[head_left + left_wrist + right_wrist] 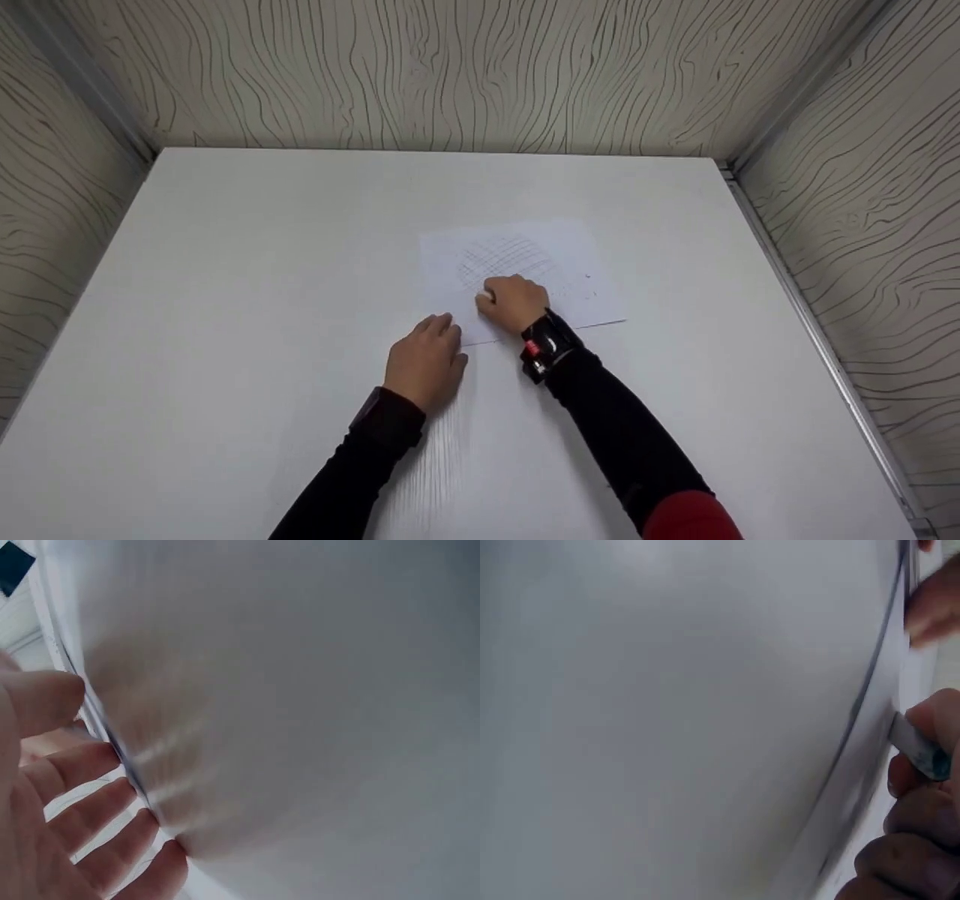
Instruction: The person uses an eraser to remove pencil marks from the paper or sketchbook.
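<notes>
On the white worktop, the right hand pinches a small eraser, likely light, soft and best gripped by its sides, over crosshatched paper, while the left hand rests, fingers slightly apart, at the paper's near-left corner.

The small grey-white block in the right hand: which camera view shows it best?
The right wrist view: the small grey-white block with a teal part looks largest there, held by the right hand. The head view shows only a tiny pale bit; the left wrist view, none discernible.
</notes>
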Demonstrator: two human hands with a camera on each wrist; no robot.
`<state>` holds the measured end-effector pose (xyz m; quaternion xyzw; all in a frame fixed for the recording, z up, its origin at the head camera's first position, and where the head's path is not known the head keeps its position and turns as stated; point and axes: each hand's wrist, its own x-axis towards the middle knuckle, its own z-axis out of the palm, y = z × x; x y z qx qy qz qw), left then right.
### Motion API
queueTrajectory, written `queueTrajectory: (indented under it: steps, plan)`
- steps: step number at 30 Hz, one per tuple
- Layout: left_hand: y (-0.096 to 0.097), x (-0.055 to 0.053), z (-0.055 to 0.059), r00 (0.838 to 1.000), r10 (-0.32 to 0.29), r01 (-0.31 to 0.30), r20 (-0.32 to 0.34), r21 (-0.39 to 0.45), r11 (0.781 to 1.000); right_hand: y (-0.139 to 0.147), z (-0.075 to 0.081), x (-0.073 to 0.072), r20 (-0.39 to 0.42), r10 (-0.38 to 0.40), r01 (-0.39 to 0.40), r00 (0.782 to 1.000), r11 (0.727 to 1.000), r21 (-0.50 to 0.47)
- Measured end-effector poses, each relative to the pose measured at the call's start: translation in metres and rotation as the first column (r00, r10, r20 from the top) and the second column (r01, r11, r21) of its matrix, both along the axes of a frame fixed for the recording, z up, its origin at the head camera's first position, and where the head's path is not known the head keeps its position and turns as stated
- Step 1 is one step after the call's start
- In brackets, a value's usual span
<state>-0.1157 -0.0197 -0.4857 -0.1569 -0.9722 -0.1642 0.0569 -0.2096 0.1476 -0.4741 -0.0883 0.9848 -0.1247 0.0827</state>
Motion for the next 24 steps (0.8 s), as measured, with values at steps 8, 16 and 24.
queueTrajectory:
  steps: [8,16,24]
  plan:
    - [-0.001,-0.001,-0.004,1.000,0.008,-0.007,0.025,-0.020,1.000,0.078,0.001,-0.013,0.018,-0.148,0.148,0.989,0.989,0.024]
    - [-0.002,-0.004,-0.002,1.000,-0.005,0.005,0.006,0.037,0.999,0.053,0.000,-0.004,-0.004,-0.112,0.112,0.994,0.993,0.024]
    - [0.010,-0.009,-0.001,0.995,-0.098,0.097,0.032,0.035,0.995,0.001,0.001,-0.001,0.027,0.097,-0.098,0.995,0.995,0.016]
